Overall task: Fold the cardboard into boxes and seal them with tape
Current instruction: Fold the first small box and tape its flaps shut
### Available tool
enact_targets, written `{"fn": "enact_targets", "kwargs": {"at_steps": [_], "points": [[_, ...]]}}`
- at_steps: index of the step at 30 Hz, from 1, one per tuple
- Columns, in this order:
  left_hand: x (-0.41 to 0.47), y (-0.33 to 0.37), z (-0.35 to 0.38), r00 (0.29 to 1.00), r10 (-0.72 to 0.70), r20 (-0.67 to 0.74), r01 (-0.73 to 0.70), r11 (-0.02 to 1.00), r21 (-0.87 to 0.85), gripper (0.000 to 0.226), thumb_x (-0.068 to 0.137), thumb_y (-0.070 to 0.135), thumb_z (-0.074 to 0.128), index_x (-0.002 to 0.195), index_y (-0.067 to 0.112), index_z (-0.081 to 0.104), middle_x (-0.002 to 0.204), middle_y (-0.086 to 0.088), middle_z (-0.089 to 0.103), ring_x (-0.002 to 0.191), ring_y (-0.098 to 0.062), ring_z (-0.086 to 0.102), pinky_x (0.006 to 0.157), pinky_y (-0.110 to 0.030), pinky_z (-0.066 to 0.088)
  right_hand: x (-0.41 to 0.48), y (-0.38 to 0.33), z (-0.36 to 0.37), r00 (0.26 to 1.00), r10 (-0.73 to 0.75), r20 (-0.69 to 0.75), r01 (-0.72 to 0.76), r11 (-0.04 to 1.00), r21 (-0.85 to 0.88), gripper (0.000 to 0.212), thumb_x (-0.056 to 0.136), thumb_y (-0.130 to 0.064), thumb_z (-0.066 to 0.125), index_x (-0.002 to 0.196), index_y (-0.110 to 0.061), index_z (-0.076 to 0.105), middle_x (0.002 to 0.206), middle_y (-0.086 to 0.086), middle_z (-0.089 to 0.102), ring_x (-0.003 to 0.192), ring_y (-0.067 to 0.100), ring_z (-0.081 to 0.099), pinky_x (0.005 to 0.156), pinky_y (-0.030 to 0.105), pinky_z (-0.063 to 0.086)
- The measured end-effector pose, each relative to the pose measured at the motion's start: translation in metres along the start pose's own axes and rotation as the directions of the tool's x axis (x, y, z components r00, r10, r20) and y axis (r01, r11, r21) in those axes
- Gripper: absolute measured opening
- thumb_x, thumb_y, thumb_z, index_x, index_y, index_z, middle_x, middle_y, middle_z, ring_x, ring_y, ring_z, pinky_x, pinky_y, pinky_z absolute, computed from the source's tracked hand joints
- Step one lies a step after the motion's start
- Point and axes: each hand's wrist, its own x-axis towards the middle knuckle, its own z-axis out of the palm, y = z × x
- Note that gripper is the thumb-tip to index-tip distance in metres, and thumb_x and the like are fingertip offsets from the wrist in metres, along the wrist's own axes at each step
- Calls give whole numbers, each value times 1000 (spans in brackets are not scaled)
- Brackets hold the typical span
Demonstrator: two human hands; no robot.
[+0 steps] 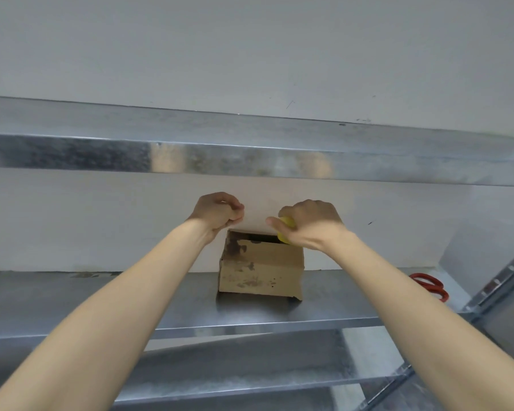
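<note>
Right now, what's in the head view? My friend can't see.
Above an open box on a shelf, the right hand grips a yellow roll and the left hand is pinched shut. Red scissors lie at the shelf's right.

brown stained box [261,272], yellow tape roll [286,225], red scissors [431,287]

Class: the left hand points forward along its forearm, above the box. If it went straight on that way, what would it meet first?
Probably the white wall behind the shelf; the left hand seems to pass above the cardboard box, though depth is unclear.
</note>
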Motion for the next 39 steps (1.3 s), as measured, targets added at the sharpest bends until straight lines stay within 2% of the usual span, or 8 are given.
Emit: {"fn": "enact_targets", "kwargs": {"at_steps": [2, 9, 12, 18, 22, 27, 34, 39], "points": [[3, 3, -4, 999, 50, 3, -50, 998, 42, 28, 82, -20, 58, 69, 5, 58, 87, -10, 65, 93, -23, 62, 66, -21, 59, -1, 6, -1, 1000, 4, -6, -4, 999, -33, 58, 94, -69, 25, 114, -29, 62, 103, 1, 68, 97, 27, 62, 77, 32, 47], [12, -1, -35, 992, 86, -94, -76, 991, 109, 25, 85, -16, 59, 71, 5, 61, 90, -10, 65, 90, -21, 62, 67, -20, 58, -11, 37, -11, 995, 98, -23, -100, 989, -106, 53, 88, -77, 28, 99, -30, 50, 71, -3, 52, 82, 24, 51, 86, 32, 31], [17, -14, -45, 981, 157, -114, -112, 938, 328, 30, 87, -9, 59, 69, 12, 70, 101, -9, 70, 89, -19, 65, 83, -28, 56, -19, 51, -7, 989, 150, -14, -151, 983, -104, 57, 88, -77, 25, 101, -29, 52, 82, -1, 64, 80, 22, 48, 92, 32, 32], [18, -24, -34, 991, 119, 60, -131, 801, 584, 60, 94, -9, 28, 70, 19, 76, 122, 3, 64, 120, -14, 50, 109, -26, 34, -16, 55, -4, 983, 176, 61, -165, 974, -154, 61, 87, -78, 20, 93, -31, 59, 67, -8, 48, 79, 19, 47, 94, 32, 30], [19, -26, -30, 995, 57, 78, -91, 822, 563, 56, 95, -5, 30, 76, 18, 77, 130, -6, 61, 129, -23, 47, 114, -33, 32, -17, 54, 2, 974, 198, 112, -183, 975, -126, 53, 89, -76, 22, 85, -33, 52, 83, -2, 57, 83, 18, 43, 99, 32, 29], [19, -26, -29, 995, -15, 99, -25, 920, 390, 10, 86, 12, 66, 89, 7, 73, 109, -3, 66, 112, -20, 57, 98, -30, 47, -15, 53, 9, 972, 198, 130, -181, 975, -130, 53, 88, -77, 25, 78, -31, 51, 68, -9, 44, 80, 20, 44, 91, 31, 30], [13, -27, -32, 986, -35, 160, -17, 950, 312, 15, 85, 14, 73, 98, 12, 67, 97, -8, 69, 90, -20, 66, 77, -25, 55, -13, 56, 10, 968, 213, 133, -194, 971, -142, 54, 88, -77, 26, 85, -31, 55, 68, -9, 42, 80, 20, 42, 88, 30, 29], [14, -27, -30, 961, -228, 155, 197, 962, 190, 29, 80, 9, 77, 106, 7, 64, 100, -10, 71, 90, -17, 68, 69, -21, 58, -16, 57, 11, 961, 234, 146, -214, 966, -143, 57, 88, -78, 26, 83, -30, 57, 72, -6, 48, 80, 20, 42, 85, 30, 27]]}}
